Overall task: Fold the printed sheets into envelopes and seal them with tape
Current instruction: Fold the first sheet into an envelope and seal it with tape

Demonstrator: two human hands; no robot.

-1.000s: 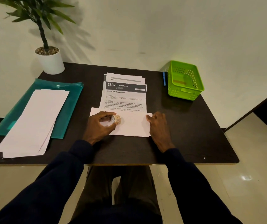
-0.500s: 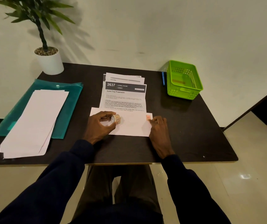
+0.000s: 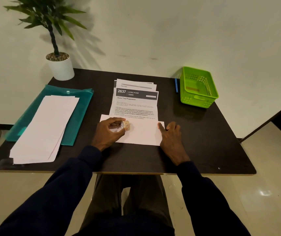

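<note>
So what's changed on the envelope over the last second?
The right hand slid its fingertips along the right edge of the folded sheet; a reddish bit of tape that showed there half a second ago is covered again. The left hand still holds the tape roll. The stacks and the green basket are unmoved.

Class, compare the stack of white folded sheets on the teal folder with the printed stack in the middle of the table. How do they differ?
The white folded sheets show blank faces; the printed stack shows text and a dark "2637" header. The white folded sheets lie angled on the teal folder; the printed stack lies straight on the table. Both are loosely stacked paper.
</note>
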